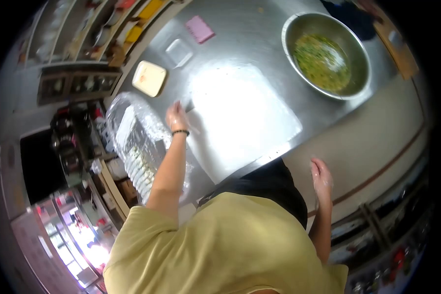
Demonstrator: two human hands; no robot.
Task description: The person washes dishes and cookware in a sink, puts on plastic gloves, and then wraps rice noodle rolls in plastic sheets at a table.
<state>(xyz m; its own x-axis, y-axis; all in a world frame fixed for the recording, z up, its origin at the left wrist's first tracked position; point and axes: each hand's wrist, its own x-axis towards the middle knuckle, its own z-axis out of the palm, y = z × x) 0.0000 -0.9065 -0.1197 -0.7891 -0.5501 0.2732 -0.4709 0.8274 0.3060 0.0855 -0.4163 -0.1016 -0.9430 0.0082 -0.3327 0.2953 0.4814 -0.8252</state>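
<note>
My left hand (177, 117), with a clear plastic glove and a dark bracelet at its wrist, hovers by the left edge of a glossy white sheet (259, 122) on the steel table. Its blurred fingers are drawn together; I cannot tell what they hold. A small dark patch shows right beside the fingertips. To its left lies a tray of white rolls (141, 176), partly under crumpled clear plastic (154, 113). Apart from the table, my right hand (322, 179), also in a clear glove, hangs at my side with fingers loosely stretched and nothing in them.
A big steel bowl (363, 73) of chopped greens in yellowish liquid stands at the right of the steel table (235, 34). A cream tub (149, 78), a clear plastic container (179, 53) and a pink packet (200, 29) sit farther back. Another person's dark sleeve (350, 18) shows behind the bowl.
</note>
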